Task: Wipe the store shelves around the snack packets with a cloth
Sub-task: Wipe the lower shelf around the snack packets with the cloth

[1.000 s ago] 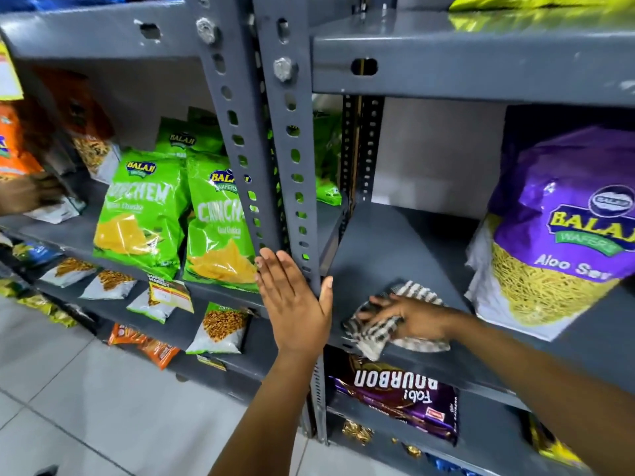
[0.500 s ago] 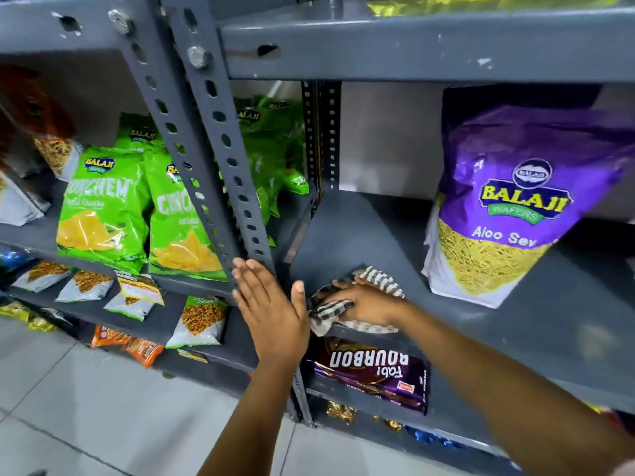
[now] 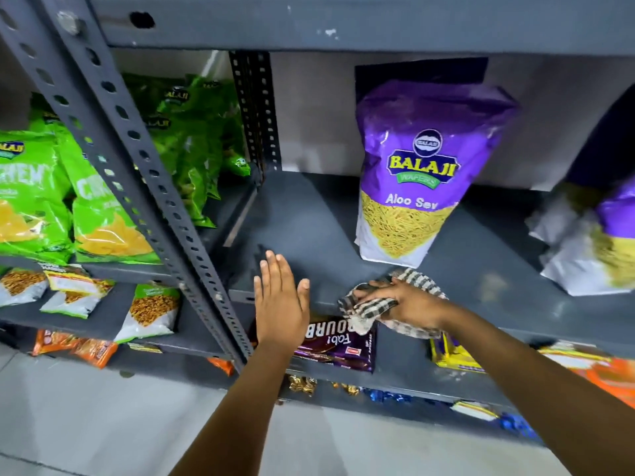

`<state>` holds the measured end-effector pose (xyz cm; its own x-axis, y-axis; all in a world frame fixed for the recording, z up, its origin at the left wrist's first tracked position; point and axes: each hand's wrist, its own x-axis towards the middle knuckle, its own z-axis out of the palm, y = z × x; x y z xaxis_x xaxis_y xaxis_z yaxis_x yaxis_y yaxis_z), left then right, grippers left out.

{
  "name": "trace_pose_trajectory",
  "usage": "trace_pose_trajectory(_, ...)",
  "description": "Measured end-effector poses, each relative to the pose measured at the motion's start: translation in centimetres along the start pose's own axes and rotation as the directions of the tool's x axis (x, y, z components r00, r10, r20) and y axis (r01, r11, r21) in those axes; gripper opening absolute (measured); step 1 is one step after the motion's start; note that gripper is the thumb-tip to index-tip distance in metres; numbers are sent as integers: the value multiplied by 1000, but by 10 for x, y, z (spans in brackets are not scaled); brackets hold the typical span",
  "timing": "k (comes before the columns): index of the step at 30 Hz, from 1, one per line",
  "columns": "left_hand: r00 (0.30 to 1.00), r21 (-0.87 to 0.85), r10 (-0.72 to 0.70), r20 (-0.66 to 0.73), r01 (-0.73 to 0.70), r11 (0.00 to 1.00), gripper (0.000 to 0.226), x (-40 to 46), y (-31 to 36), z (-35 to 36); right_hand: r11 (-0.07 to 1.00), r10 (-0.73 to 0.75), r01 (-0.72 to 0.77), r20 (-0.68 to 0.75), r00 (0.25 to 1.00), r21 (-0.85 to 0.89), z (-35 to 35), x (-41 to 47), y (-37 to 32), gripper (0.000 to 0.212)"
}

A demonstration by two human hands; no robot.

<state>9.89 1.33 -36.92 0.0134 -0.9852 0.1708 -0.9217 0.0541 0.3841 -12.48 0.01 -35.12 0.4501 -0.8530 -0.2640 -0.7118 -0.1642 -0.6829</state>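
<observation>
On shelf [image 3: 309,214]: right hand [image 3: 409,304] pressing cloth [image 3: 364,314], shifted right toward purple packet [image 3: 419,173]; left hand [image 3: 280,297] open, flat

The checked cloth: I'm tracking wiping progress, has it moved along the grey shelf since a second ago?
Yes. The checked cloth slid right, from the perforated upright post to before the purple packet.
</observation>
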Motion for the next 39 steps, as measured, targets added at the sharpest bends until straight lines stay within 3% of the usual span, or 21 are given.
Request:
trace_pose_trajectory(6,972,132,29,233,-61,989,60,13,12,10,974,161,-160,7,987,163,-35,-64,39,56)
trace_pose_trajectory(9,950,187,49,309,-112,976,60,18,12,14,944,272,-266,-5,962,197,-58,-81,34,47)
trace_pose_trajectory(13,952,191,49,302,-111,975,59,18,11,16,935,228,-133,-271,935,330,-47,-42,-19,38)
trace_pose_trajectory(14,952,192,49,302,-111,975,59,18,10,17,958,190,-100,-330,925,271,-32,-26,-33,38)
trace_pose_trajectory(16,952,197,43,304,-107,975,58,18,10,18,995,78,-53,-308,948,88,5,-1,-42,44)
trace_pose_trajectory(18,955,200,38,295,-101,975,58,18,8,19,978,81,-133,-298,951,-159,22,0,-35,49)
trace_pose_trajectory(20,956,201,31,291,-93,975,58,18,9,19,956,101,-188,-348,932,-227,16,-21,-19,51)
trace_pose_trajectory(26,965,160,-53,258,12,987,62,20,43,22,957,201,-272,-440,875,-104,-12,-85,34,48)
trace_pose_trajectory(29,969,148,-42,244,5,989,63,32,76,35,912,300,-166,-335,893,375,-30,-106,41,34)
trace_pose_trajectory(31,960,168,-65,272,19,986,64,39,92,45,796,339,-28,-406,849,605,-55,-107,43,28)
trace_pose_trajectory(34,964,195,-58,260,6,981,63,42,98,55,710,324,220,-587,742,670,-105,-84,50,28)
trace_pose_trajectory(35,967,194,-54,249,5,981,63,42,98,56,728,347,232,-640,686,645,-121,-71,55,26)
trace_pose_trajectory(37,973,196,-51,225,5,980,63,42,95,57,868,389,39,-727,565,494,-154,-39,73,17)
trace_pose_trajectory(38,976,202,-52,213,8,979,63,43,95,57,903,379,-44,-746,548,427,-169,-25,80,14)
trace_pose_trajectory(39,977,207,-55,204,12,978,63,43,94,59,913,361,-68,-717,597,403,-177,-9,91,17)
